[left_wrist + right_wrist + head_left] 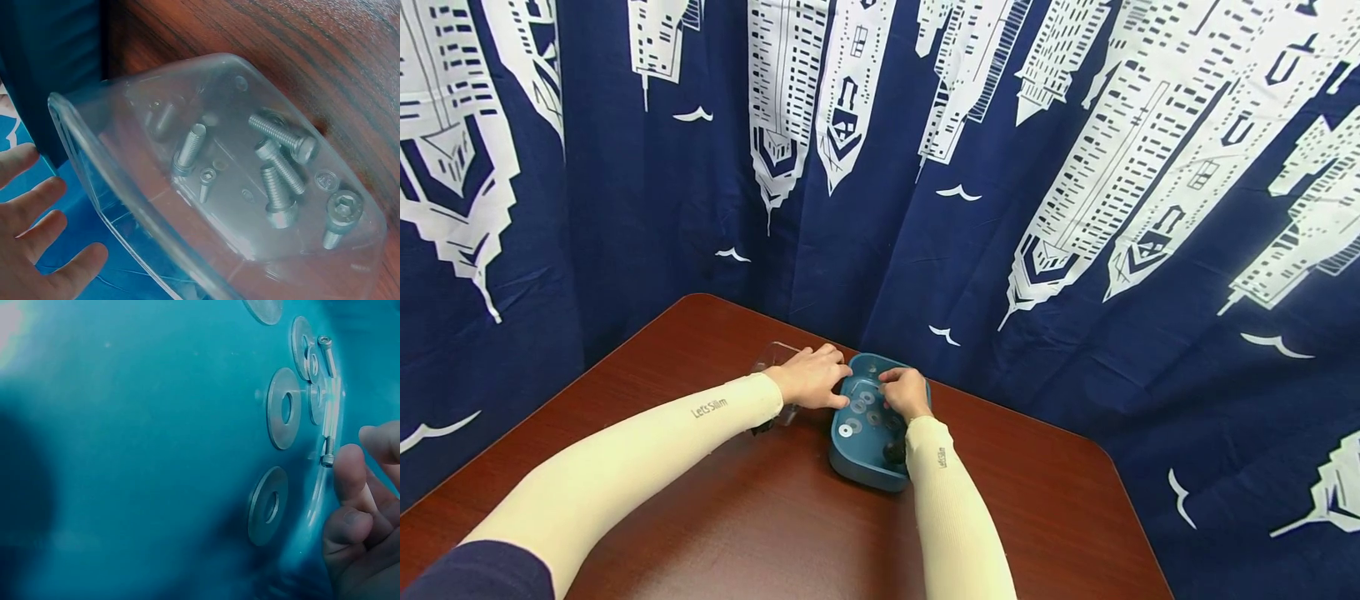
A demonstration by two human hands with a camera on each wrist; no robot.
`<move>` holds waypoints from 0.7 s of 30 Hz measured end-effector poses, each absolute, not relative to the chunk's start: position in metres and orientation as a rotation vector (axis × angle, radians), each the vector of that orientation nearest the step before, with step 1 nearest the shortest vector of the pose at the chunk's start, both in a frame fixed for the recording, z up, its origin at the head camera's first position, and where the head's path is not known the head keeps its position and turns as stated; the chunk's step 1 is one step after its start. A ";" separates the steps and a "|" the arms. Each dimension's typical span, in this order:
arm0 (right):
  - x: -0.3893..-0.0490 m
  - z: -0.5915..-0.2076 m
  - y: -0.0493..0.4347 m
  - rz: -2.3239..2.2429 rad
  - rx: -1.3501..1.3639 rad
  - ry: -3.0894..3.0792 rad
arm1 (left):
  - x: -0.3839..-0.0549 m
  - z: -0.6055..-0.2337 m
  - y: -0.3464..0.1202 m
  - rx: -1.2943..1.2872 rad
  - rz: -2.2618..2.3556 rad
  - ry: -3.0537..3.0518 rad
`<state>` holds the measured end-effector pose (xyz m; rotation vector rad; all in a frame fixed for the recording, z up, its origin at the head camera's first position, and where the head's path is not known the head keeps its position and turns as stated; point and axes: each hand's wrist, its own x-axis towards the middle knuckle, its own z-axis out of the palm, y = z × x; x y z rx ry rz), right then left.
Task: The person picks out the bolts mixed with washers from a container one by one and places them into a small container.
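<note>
A blue bin (844,457) holds several flat washers (284,408) and small socket-head screws (327,460). My right hand (905,392) reaches into it, thumb and fingertips parted, right beside a small screw against the bin's side; nothing shows between them. At the bin's left rim is my left hand (811,379), its fingers spread and holding nothing; whether it touches the rim I cannot tell. Close by stands a clear plastic bin (219,69), partly hidden by the left hand in the head view. Inside it lie several socket-head bolts (278,194), large and small.
Both bins sit on a reddish-brown wooden table (760,517), near its far edge. A dark blue curtain (880,250) with white building prints hangs close behind. The right forearm crosses the blue bin's right rim, and a dark round object (895,452) shows beside it.
</note>
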<state>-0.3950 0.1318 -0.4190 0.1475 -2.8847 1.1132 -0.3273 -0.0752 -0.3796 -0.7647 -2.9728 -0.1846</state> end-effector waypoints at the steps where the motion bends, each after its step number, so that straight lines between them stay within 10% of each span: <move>1: -0.395 -0.420 0.131 1.115 0.140 -2.887 | -0.328 -0.380 -0.075 -0.762 -0.189 -2.973; 21: -0.402 -0.434 0.128 1.169 0.000 -2.835 | -0.331 -0.383 -0.081 -0.755 -0.208 -2.974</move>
